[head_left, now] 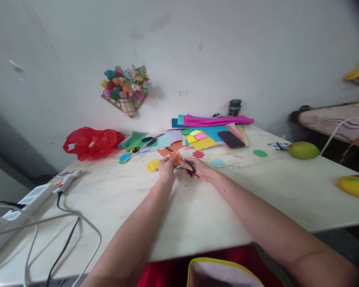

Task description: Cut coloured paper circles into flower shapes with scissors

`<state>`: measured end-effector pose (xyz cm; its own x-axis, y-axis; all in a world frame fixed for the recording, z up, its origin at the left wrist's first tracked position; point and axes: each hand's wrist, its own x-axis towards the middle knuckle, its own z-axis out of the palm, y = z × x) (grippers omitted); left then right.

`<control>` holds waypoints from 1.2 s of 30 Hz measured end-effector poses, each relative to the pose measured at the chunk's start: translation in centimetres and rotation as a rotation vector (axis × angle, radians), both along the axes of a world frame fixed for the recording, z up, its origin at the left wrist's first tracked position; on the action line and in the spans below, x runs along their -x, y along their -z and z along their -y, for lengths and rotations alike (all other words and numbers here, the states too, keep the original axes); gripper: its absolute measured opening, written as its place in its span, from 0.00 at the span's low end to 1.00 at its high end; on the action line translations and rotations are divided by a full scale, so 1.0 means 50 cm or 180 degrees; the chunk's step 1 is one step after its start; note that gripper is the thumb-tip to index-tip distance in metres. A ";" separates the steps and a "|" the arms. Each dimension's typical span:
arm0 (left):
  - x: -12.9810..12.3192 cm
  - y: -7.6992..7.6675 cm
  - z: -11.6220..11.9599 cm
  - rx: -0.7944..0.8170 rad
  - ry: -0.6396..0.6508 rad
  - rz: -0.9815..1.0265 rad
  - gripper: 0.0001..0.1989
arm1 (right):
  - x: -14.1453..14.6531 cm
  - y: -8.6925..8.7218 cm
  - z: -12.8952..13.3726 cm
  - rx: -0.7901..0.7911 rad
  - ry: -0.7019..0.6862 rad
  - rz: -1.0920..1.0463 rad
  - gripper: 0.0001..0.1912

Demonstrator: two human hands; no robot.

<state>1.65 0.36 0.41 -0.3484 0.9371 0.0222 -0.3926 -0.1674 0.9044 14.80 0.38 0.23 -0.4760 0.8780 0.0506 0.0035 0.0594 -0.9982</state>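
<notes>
Bare left forearm (pixel 143 227), bare right forearm (pixel 266 219) with small dark spot (pixel 224 190), red cloth (pixel 164 269) with yellow edging (pixel 218 260) at the lap

The paper (pixel 176 158) is a small, plain orange piece, pinched in the left hand (pixel 166 169) and held up at a slant, its outline partly hidden by the fingers. The scissors (pixel 192 168) have black handles and slim silver blades; the right hand (pixel 200 170) grips them by the handles, the blades pointing forward and leftward, right at the paper. How far the blades are parted is too small to tell.
</notes>
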 end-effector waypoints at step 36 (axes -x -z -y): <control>0.034 -0.018 0.008 -0.0122 0.1037 -0.0269 0.14 | -0.036 -0.029 -0.021 -0.0113 0.1288 -0.0300 0.15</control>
<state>-0.03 -0.05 1.33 -0.0260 0.9968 0.0757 -0.3551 -0.0800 0.9314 16.58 1.43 1.69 -0.0846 0.9902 0.1111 -0.0576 0.1064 -0.9927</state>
